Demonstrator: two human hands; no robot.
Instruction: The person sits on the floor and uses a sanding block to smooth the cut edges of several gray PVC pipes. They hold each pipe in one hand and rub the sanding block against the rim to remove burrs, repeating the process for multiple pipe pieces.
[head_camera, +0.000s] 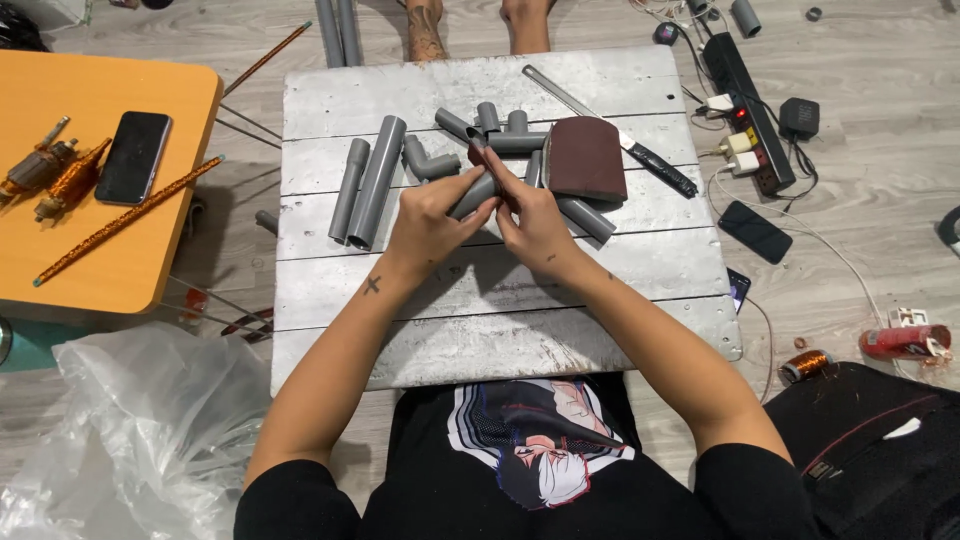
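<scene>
Rubbing at frame centre, the left hand (432, 215) clamps a grey pipe piece (472, 196); the right hand (535, 222) pinches dark sandpaper (497, 176) against it; other pipe fittings (500, 130) wait untouched on the desk (500, 310).

Workshop floor of pale wood planks, evenly lit.
A grey-painted plank board (500, 300) serves as a low worktable over the wood floor (860, 130). An orange table (100, 270) stands to its left, crumpled clear plastic sheeting (130, 440) lies below that, and a black power strip (750, 110) trails white cables on the right.
</scene>
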